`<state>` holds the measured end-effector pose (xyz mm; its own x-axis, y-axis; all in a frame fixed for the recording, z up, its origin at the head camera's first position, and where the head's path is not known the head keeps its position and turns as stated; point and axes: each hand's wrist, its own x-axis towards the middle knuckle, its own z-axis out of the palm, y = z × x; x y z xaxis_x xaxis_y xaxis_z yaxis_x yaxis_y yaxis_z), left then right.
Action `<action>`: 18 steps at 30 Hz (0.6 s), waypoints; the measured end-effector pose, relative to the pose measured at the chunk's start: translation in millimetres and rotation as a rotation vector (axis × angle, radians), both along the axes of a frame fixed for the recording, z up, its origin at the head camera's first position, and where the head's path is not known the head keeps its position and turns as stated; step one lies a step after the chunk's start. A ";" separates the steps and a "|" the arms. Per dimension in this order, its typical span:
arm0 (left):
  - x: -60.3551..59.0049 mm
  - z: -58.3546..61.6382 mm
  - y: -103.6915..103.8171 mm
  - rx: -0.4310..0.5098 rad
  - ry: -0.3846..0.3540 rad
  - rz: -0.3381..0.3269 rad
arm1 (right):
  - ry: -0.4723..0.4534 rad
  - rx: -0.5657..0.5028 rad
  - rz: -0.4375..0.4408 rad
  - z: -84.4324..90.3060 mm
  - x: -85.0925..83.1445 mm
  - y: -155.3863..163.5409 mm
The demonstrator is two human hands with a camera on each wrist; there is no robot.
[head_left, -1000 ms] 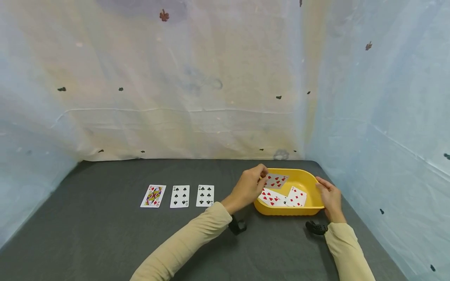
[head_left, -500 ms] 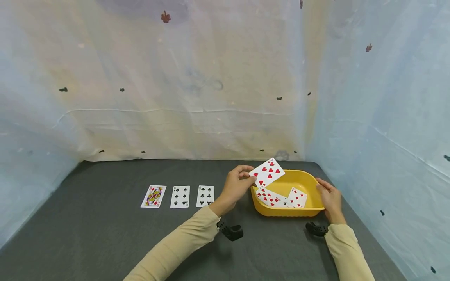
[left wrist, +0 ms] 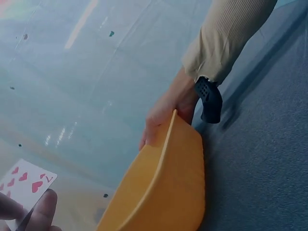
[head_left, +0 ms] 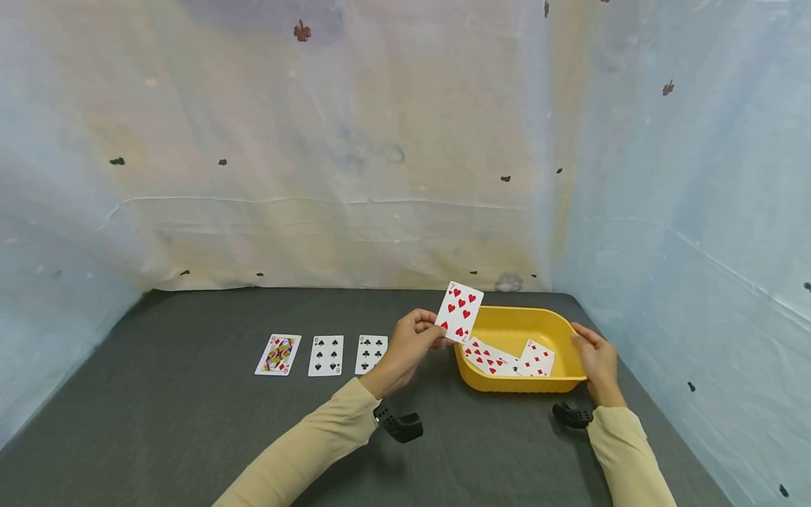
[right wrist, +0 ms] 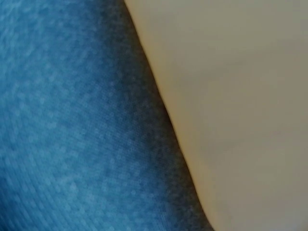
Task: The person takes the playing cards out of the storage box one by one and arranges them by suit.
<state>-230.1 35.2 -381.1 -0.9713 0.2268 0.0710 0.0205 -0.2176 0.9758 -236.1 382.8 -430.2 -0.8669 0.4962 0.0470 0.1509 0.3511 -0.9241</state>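
My left hand [head_left: 409, 346] pinches a seven of hearts [head_left: 459, 311] by its lower left edge, face toward me, above the left end of a yellow plastic tub [head_left: 507, 383]. In the left wrist view the same playing card [left wrist: 30, 185] shows between thumb and finger. My right hand [head_left: 597, 362] grips the tub's right end, thumb over the rim. Several red-suited cards lie face up inside, among them a diamond card [head_left: 536, 358] and a heart card [head_left: 486, 355], partly overlapping. The right wrist view shows only the tub's pale outer wall [right wrist: 240, 120], very close.
Left of the tub, three cards lie face up in a row on the dark grey cloth: a queen of diamonds [head_left: 278, 354], a six of spades [head_left: 326, 355] and a six of clubs [head_left: 370, 352], partly covered by my left hand. Fabric walls [head_left: 355, 141] stand behind and to the right.
My left hand has lifted the seven of hearts out of the tub, moved it left and turned it more upright. The right hand stays on the tub's end.
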 end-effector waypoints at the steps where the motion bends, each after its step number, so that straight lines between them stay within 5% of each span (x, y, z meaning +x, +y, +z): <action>1: 0.0 -1.2 -1.2 0.009 -0.018 0.000 | 0.000 -0.005 -0.001 -0.2 -0.5 0.1; 18: -0.7 -24.4 -24.7 0.093 -0.166 0.027 | -0.006 0.006 0.018 0.5 1.1 0.8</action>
